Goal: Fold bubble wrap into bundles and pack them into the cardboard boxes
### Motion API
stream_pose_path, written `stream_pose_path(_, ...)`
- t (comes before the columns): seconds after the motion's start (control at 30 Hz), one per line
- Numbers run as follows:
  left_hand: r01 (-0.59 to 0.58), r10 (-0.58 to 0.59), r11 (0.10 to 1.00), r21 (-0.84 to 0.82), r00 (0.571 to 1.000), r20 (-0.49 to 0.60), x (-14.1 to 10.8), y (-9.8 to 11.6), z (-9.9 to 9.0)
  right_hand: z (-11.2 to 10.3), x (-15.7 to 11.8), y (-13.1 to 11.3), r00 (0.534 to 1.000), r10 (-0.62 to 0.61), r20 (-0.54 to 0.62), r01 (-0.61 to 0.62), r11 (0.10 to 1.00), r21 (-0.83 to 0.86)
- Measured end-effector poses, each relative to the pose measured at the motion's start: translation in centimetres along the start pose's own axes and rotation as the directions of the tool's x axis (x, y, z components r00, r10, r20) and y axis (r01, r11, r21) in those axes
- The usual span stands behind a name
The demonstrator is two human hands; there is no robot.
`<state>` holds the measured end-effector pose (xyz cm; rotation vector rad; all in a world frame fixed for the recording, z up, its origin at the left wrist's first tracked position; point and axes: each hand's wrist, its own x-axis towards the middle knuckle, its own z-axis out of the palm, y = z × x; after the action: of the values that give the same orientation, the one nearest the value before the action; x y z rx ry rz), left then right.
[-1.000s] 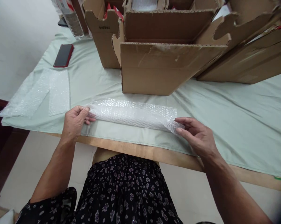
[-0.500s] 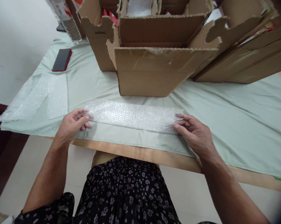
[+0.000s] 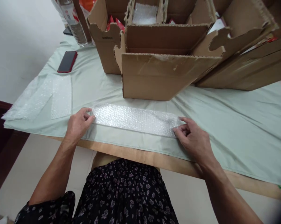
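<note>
Bubble-wrap strip (image 3: pixel 135 120), laid flat, one hand at each end

Item: one long, narrow strip of clear bubble wrap, lying lengthwise near the front edge of a table, on a pale green cloth (image 3: pixel 238 133). Surface shiny; right end slightly lower in view than the left.

Left hand (image 3: pixel 80 123): at the strip's left end, thumb and forefinger a little apart, tips touching the end. Whether they pinch it, cannot tell.

Right hand (image 3: pixel 195 138): at the strip's right end, thumb and forefinger modestly parted at its near and far corners, other fingers curled. Firmness of grip, cannot tell.

Front edge: bare wooden border (image 3: pixel 131 151), showing below the cloth.

Left of the strip: further bubble-wrap pieces (image 3: pixel 61 96), flat, some overlapping, near the left hand but apart from it. Behind these, a dark-screened phone (image 3: pixel 67 61) with a red edge, lying flat.

Behind the strip: an open cardboard box (image 3: pixel 149 77), apart from it. Adjoining, a left-hand carton (image 3: pixel 107 51) with red items (image 3: pixel 119 24) inside and a right-hand carton (image 3: pixel 247 70). Farther back, a narrow compartment containing bubble wrap (image 3: pixel 145 14).

Back left: clear plastic bottle (image 3: pixel 76 28), partly cut off by the view.

Foreground: dark floral garment (image 3: pixel 126 196) on the person; pale floor (image 3: pixel 180 183) beneath.
</note>
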<state>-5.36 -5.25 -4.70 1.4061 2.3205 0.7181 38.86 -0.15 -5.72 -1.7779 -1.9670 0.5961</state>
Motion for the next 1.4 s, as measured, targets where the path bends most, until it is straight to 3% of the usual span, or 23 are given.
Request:
stream_pose_path(0.13,-0.103,0.134,0.977,0.186,0.978,-0.162,-1.1,-0.1,-0.5,-0.2,-0.2,0.4,0.992,-0.076,-0.102,0.066,0.993,-0.093)
stream_pose_path(0.23,-0.327,0.381,0.914,0.243,0.896,-0.229,-2.6,1.1,-0.1,-0.4,-0.6,-0.3,0.944,-0.241,-0.227,0.2,0.961,-0.19)
stream_pose_path(0.33,-0.533,0.572,0.806,0.256,0.813,-0.111,-4.0,3.5,1.6,0.4,-0.7,-2.7,0.889,-0.409,-0.206,0.364,0.904,-0.222)
stream_pose_path(0.43,-0.63,0.639,0.73,0.264,0.767,0.062,-4.4,5.7,3.8,2.3,-0.3,-5.5,0.85,-0.525,-0.039,0.506,0.835,-0.216)
stream_pose_path(0.5,-0.638,0.619,0.712,0.293,0.768,0.167,-4.1,6.2,5.0,3.8,0.1,-6.5,0.825,-0.559,0.079,0.561,0.796,-0.227)
stream_pose_path(0.6,-0.608,0.545,0.718,0.339,0.794,0.27,-3.6,5.4,5.7,5.3,0.6,-6.1,0.797,-0.574,0.186,0.603,0.755,-0.256)
stream_pose_path(0.8,-0.503,0.465,0.773,0.387,0.864,0.194,-4.2,2.7,5.4,5.0,0.5,-2.8,0.778,-0.585,0.229,0.628,0.724,-0.285)
stream_pose_path(1.0,-0.447,0.42,0.796,0.409,0.893,0.16,-4.4,2.8,5.3,3.6,0.5,-2.1,0.818,-0.552,0.163,0.575,0.784,-0.235)
stream_pose_path(1.17,-0.45,0.434,0.802,0.393,0.891,0.134,-4.3,2.7,5.4,2.9,2.5,-1.7,0.91,-0.414,0.017,0.403,0.877,-0.262)
stream_pose_path(1.4,-0.454,0.434,0.802,0.388,0.889,0.144,-4.6,2.7,5.0,2.7,4.5,-0.8,0.945,-0.322,0.049,0.324,0.913,-0.246)
